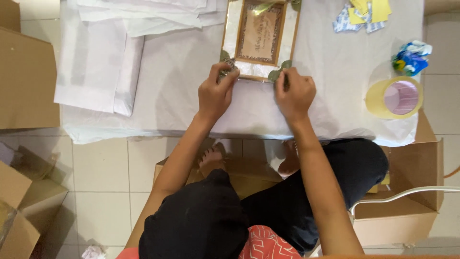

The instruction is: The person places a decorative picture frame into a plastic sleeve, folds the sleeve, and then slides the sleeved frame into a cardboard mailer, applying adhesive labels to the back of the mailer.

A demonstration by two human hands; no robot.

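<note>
A framed picture with a wooden border, white mat and green corner ornaments lies flat on a low table covered in white paper. My left hand pinches the frame's near left corner with fingertips. My right hand presses on the near right corner, fingers curled over the green ornament. Both hands touch the frame's near edge.
A stack of white paper sheets lies at the table's left. A roll of yellowish tape sits at the right, with crumpled blue wrapping and yellow paper scraps beyond. Cardboard boxes stand on the tiled floor around my legs.
</note>
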